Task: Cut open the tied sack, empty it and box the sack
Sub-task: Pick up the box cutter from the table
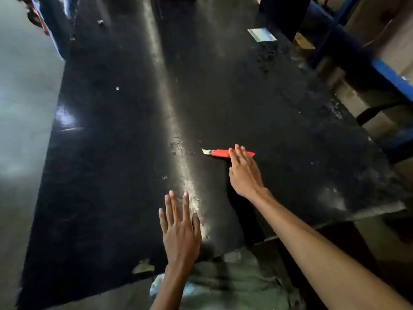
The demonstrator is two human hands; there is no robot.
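Observation:
A red utility knife (pixel 220 153) lies on the black table (pixel 125 135), its short blade pointing left. My right hand (pixel 244 173) reaches over the knife's handle end, fingers extended and slightly apart, fingertips at or just above the handle; no grip shows. My left hand (pixel 180 229) rests flat near the table's front edge with fingers spread and holds nothing. A pale greenish sack (pixel 230 280) sits below the table's front edge, close to my body, partly hidden by my left forearm.
A small pale rectangular card (pixel 262 34) lies at the table's far right. Blue shelving (pixel 388 72) with cardboard boxes stands along the right side. Grey floor runs along the left. Small scraps dot the tabletop.

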